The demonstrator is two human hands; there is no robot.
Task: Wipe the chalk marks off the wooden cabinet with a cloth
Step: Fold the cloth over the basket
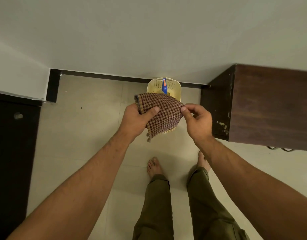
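Note:
A red-and-cream checked cloth (165, 111) hangs between both hands at the middle of the view. My left hand (137, 120) grips its left edge with the thumb on top. My right hand (197, 118) pinches its right corner between thumb and forefinger. The dark wooden cabinet (270, 106) stands to the right, its top and scuffed side facing me. No chalk marks show on the parts I can see.
A cream plastic basket (173, 87) with a blue-handled item (164, 86) stands on the floor against the wall, partly behind the cloth. A dark door (12, 153) fills the left edge. My bare feet (154, 167) stand on pale floor tiles.

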